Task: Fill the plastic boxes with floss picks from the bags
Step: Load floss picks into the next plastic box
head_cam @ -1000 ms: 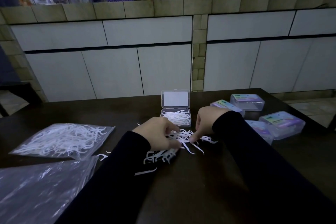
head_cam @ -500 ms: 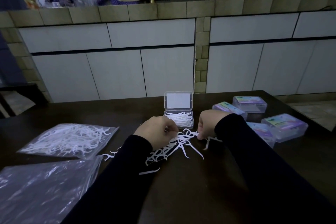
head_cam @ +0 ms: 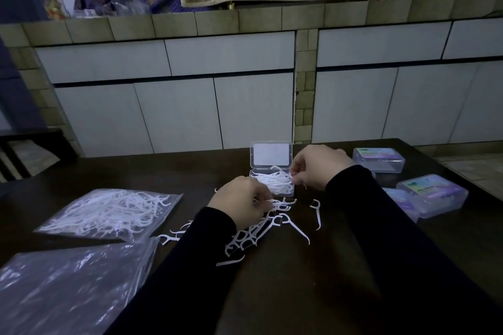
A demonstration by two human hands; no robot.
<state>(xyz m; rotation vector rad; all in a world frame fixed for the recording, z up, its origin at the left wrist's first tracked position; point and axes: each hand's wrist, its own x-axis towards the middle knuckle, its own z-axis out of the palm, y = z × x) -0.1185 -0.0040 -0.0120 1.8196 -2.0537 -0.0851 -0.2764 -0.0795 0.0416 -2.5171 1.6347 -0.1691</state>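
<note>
Right hand (head_cam: 317, 166) pinches floss picks (head_cam: 275, 181) over open box (head_cam: 271, 171).

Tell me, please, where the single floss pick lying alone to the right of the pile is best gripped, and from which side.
Probably pinch the lone floss pick at its straight handle, coming from above: it lies flat on the table, apart from the pile, with bare wood on both sides.

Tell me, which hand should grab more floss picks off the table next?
Probably the left hand. It rests on the loose pile of floss picks and already pinches some, while the right hand is busy at the open box, holding picks over it.
</note>
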